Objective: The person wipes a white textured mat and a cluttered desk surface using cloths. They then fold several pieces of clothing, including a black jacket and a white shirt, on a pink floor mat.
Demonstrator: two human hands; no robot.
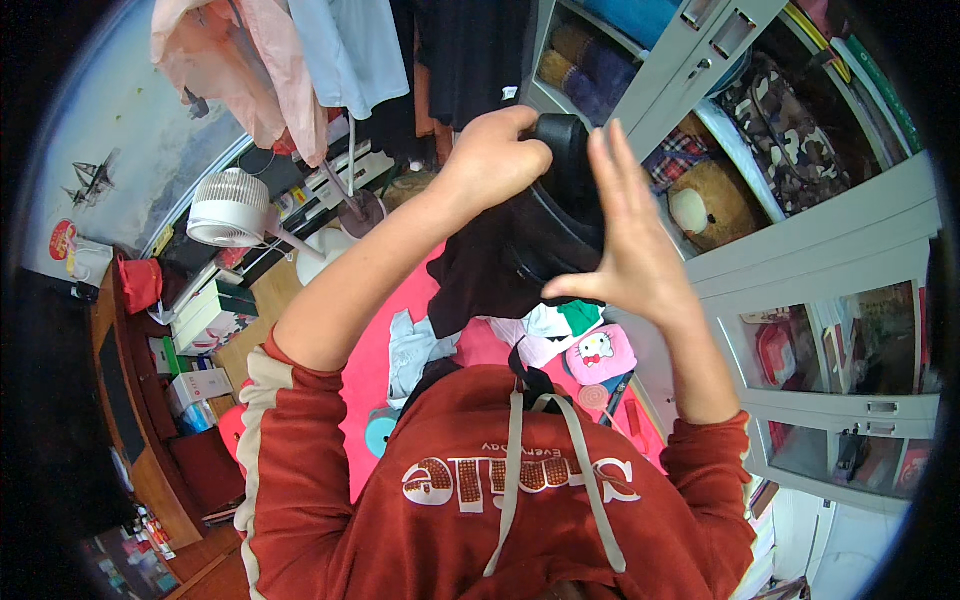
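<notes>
A black item [566,180] with a thick, smooth curved band and dark cloth [480,270] hanging below it is raised before me; its exact kind is unclear. My left hand [510,154] is closed in a fist around its upper left part. On the other side, my right hand [637,232] is spread, fingers up, thumb pointing across the lower edge of the item; whether it touches is unclear. Below lie a light blue garment [412,352], white and green cloth [555,319] and a pink cartoon-cat pouch [602,354] on a pink surface [367,300].
Grey cabinets [810,262] with glass doors stand at right, holding a teddy bear [712,202] and bags. At left are a white fan [229,208], boxes [214,319] and a wooden desk [124,405]. A pink garment [232,67] and a light blue one [349,52] hang at the top.
</notes>
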